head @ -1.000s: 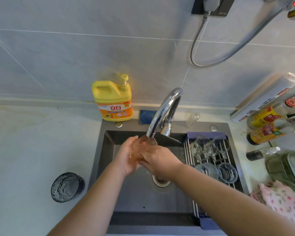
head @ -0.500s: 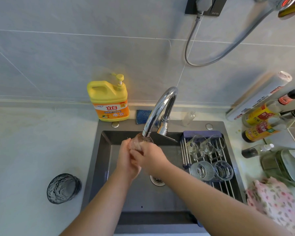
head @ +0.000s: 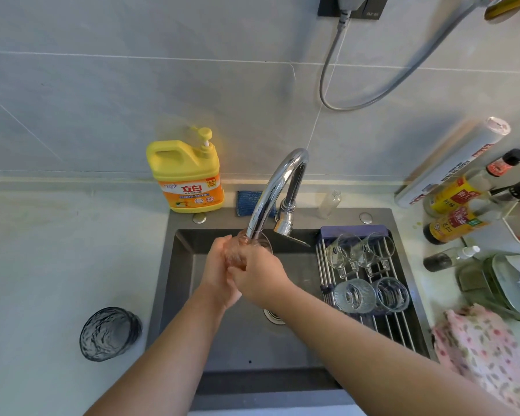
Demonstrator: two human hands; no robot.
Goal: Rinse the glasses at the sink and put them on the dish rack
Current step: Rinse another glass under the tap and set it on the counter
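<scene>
Over the sink, left hand and right hand share a grip holding one glass; dish rack holds glasses.

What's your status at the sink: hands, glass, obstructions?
Left hand, right hand grip small clear glass under curved chrome faucet. Several clear glasses on steel dish rack; dark textured glass on counter. Nothing blocks rack.

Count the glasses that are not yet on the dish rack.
2: a dark textured glass on the counter left of the sink, and a clear glass gripped by the left hand and right hand under the faucet. Arms may hide others.
</scene>
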